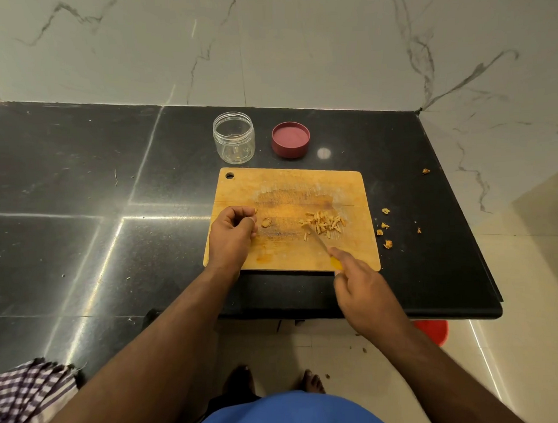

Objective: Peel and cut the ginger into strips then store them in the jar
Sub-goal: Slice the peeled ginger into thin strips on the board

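Both bare arms reach up to the yellow wooden cutting board [289, 192]. Left hand [232, 230] curls at nine o'clock, pinching something tiny. Cut ginger strips [324, 224] lie at three o'clock. Right hand [357, 279] grips the yellow-handled knife [320, 243], blade pointing toward eleven o'clock.
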Available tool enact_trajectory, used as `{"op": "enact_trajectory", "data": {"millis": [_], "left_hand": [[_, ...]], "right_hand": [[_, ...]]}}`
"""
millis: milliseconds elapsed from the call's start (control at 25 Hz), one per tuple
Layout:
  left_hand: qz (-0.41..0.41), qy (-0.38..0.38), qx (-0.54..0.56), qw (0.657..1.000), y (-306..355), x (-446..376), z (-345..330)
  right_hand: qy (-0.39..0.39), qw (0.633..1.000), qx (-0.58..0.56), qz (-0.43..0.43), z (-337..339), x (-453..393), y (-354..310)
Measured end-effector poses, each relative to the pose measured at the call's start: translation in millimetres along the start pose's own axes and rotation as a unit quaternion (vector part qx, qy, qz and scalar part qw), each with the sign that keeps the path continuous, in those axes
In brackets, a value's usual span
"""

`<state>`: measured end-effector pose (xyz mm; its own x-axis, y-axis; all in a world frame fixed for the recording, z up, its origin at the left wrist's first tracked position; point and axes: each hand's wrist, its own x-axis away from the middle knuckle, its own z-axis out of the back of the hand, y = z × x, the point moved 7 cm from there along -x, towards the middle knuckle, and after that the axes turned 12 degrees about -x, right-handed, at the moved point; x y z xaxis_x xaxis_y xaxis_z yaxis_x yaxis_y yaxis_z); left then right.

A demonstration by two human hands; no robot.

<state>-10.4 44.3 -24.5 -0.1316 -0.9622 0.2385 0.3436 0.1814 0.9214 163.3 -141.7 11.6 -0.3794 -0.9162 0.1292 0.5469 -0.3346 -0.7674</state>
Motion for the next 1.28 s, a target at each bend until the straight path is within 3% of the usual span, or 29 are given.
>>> {"op": "enact_trajectory", "data": {"millis": [160, 360, 560, 800, 1280], "left_hand": [[-0.033, -0.016, -0.126, 0.991, 6.8, 0.7, -3.2], [-0.099, -0.039, -0.329, 0.939, 26.0, 0.7, -17.2], [-0.109, -0.067, -0.414, 0.901, 30.7, -4.1, -29.8], [-0.094, -0.069, -0.433, 0.894, 33.5, -1.3, -29.8], [-0.077, -0.123, -0.323, 0.935, 36.1, 9.4, -38.6]], "right_hand": [[-0.019, 1.000, -0.009, 0.019, 2.5, 7.1, 0.9], [0.019, 1.000, -0.017, -0.004, 18.3, 8.9, 14.3], [0.000, 1.000, -0.028, 0.010, 12.9, 12.3, 6.6], [-0.012, 0.999, -0.034, 0.009, 7.2, 12.5, 1.1], [-0.016, 0.999, -0.046, 0.003, 9.7, 13.8, -2.0]]}}
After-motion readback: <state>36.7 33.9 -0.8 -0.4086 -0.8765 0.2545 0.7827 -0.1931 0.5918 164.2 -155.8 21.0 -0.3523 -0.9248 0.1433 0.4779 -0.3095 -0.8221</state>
